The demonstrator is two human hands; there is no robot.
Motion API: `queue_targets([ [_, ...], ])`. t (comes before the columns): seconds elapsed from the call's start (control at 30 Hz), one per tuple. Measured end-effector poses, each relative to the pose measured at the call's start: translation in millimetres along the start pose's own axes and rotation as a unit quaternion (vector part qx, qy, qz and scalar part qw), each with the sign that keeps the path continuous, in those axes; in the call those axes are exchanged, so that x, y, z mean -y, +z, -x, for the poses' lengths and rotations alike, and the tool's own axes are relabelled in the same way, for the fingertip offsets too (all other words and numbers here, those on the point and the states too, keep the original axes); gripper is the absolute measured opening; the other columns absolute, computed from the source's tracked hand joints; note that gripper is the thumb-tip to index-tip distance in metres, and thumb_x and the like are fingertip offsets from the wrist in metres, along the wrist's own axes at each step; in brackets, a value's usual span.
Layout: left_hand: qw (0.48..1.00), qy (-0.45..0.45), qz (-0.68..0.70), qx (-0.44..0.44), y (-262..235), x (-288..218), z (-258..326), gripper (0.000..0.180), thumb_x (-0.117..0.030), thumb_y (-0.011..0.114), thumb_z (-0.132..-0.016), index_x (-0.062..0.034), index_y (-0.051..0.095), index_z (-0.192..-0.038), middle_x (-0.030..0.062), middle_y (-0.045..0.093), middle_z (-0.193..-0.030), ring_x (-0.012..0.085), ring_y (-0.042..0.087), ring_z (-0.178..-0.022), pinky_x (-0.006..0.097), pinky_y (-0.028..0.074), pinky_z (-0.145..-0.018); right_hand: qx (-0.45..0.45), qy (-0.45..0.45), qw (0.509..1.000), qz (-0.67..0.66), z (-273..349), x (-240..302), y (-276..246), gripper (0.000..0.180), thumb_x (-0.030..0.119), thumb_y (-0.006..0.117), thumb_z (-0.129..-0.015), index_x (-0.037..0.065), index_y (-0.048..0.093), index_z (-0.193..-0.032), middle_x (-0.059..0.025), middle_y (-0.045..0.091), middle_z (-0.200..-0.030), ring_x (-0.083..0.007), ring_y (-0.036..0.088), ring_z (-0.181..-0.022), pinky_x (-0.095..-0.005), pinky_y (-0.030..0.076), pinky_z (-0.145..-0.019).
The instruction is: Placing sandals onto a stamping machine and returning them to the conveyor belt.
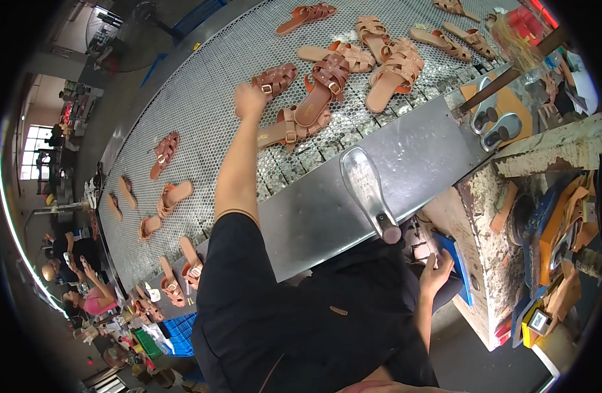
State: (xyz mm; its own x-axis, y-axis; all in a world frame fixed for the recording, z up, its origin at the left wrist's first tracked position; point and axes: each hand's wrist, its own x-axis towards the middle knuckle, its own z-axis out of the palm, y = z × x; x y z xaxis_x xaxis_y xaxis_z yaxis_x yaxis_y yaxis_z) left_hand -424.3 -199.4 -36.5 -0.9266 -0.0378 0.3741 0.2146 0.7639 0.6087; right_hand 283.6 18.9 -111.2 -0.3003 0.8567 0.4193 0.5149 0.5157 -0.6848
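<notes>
Far to the left, other people sit at their own benches, well apart from this station. Along the left of the perforated metal conveyor (pixel 202 111), single brown sandals (pixel 164 154) lie spread out, soles and straps facing various ways.

Moving right, the person's left hand (pixel 250 100) is stretched far out over the belt, fingers curled together on the heel end of a brown strappy sandal (pixel 273 80) that lies on the mesh. Just beside it a small heap of sandals (pixel 314 105) overlaps, one leaning across another, with more pairs (pixel 392 65) behind it toward the far edge.

In my judgement the grasp wants care here: the held sandal sits close to the heap, so lifting it straight up, rather than dragging it sideways, would keep its buckle from catching the neighbour's straps. A firmer hold around the sole edge, not the straps alone, would stop it swinging.

Nearer the person, a grey metal shoe last (pixel 366 187) stands on its post above the steel apron (pixel 327 216) of the table. Further right, the right hand (pixel 437 268) hangs low by the lap, fingers loosely apart, holding nothing, close to a blue tray edge (pixel 459 265). Tools and scraps crowd the cluttered bench (pixel 550 216) at far right.
</notes>
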Motion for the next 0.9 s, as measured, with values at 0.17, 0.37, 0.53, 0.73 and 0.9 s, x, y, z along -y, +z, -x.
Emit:
queue_targets([
  [0.17, 0.973, 0.022, -0.143, 0.177, 12.9, 89.2, -18.5, 0.082, -0.061, 0.064, -0.099, -0.0023, 0.052, -0.156, 0.0225, 0.050, -0.161, 0.0502, 0.045, -0.147, 0.056, 0.038, -0.124, 0.044, 0.093, 0.994, -0.037, 4.6, -12.8, 12.0, 0.035, 0.008, 0.074, -0.097, -0.005, 0.064, -0.128, -0.0189, 0.065, -0.121, -0.0275, 0.072, -0.095, -0.0383, 0.059, -0.082],
  [0.37, 0.968, 0.146, -0.021, 0.203, -49.5, 42.5, -6.0, 0.036, -0.036, 0.078, -0.098, -0.0059, 0.075, -0.116, 0.0084, 0.073, -0.082, 0.0191, 0.068, -0.073, 0.039, 0.053, -0.072, 0.077, 0.025, 0.995, -0.061, -24.3, 18.7, 29.1, 0.035, 0.010, 0.073, -0.099, -0.005, 0.064, -0.130, -0.0174, 0.065, -0.121, -0.0258, 0.073, -0.093, -0.0363, 0.059, -0.079],
  [0.53, 0.964, 0.135, 0.201, 0.110, -74.8, -34.8, 94.1, 0.031, -0.032, 0.073, -0.104, -0.0038, 0.072, -0.115, 0.0098, 0.073, -0.084, 0.0179, 0.065, -0.073, 0.037, 0.053, -0.072, 0.077, 0.044, 0.994, -0.060, -23.3, 5.2, 25.5, 0.032, 0.010, 0.071, -0.100, -0.004, 0.065, -0.128, -0.0149, 0.068, -0.117, -0.0235, 0.073, -0.092, -0.0359, 0.058, -0.077],
  [0.73, 0.952, 0.130, 0.251, 0.117, -98.1, -64.9, 157.2, 0.027, -0.027, 0.070, -0.106, -0.0072, 0.070, -0.124, 0.0121, 0.077, -0.090, 0.0222, 0.073, -0.078, 0.038, 0.055, -0.073, 0.087, 0.042, 0.993, -0.074, -29.5, 9.9, 29.5, 0.033, 0.010, 0.072, -0.098, -0.003, 0.066, -0.127, -0.0154, 0.070, -0.111, -0.0246, 0.074, -0.089, -0.0363, 0.059, -0.077],
  [0.9, 0.885, 0.039, 0.432, 0.172, -90.6, -56.6, 170.4, 0.027, -0.024, 0.071, -0.107, -0.0015, 0.068, -0.122, 0.0024, 0.074, -0.090, 0.0103, 0.072, -0.083, 0.030, 0.055, -0.068, 0.092, 0.033, 0.993, -0.064, -33.7, -2.6, 24.7, 0.033, 0.010, 0.072, -0.098, -0.004, 0.066, -0.128, -0.0171, 0.071, -0.113, -0.0271, 0.076, -0.090, -0.0373, 0.060, -0.076],
])
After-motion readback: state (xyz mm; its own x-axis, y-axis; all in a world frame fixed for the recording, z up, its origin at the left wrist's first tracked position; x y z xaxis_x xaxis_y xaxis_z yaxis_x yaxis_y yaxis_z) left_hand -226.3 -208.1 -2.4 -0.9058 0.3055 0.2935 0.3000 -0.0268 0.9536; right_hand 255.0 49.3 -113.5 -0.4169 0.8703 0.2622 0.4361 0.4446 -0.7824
